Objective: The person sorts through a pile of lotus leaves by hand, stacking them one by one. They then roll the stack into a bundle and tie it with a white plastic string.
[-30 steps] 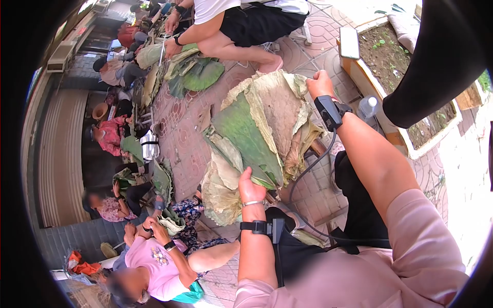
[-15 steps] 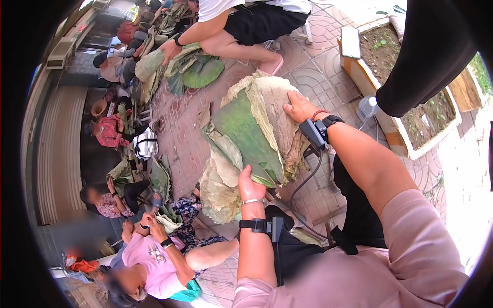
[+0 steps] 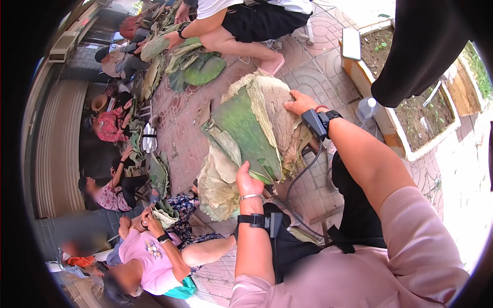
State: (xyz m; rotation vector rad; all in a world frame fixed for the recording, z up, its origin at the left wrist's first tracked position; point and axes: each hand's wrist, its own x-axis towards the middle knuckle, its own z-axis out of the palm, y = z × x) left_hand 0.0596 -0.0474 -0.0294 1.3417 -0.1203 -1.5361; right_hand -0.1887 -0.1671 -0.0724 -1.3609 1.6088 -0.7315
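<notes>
A thick stack of large lotus leaves (image 3: 245, 136), some green and others dry and pale brown, lies in front of my knees. My left hand (image 3: 249, 183) holds the near edge, thumb on top of the green leaf and fingers hidden underneath. On the far right side, my right hand (image 3: 302, 102) grips the rim of a pale dried leaf (image 3: 277, 97), its thumb over the surface. Frayed, crumpled leaf edges (image 3: 295, 159) hang below my right hand. Paler folded leaves (image 3: 218, 185) droop on the left of the stack.
A planter box (image 3: 436, 123) with soil stands at the right, a plastic bottle (image 3: 366, 108) beside it. Several seated people handle leaves along the left. A person in black shorts (image 3: 257, 23) bends over more leaves (image 3: 205, 69). A cable (image 3: 292, 197) runs near my lap.
My hands keep their hold on the leaf stack with only a slight shift. At the left, a person in a floral top has stretched an arm upward; the person in black shorts has moved their hand.
</notes>
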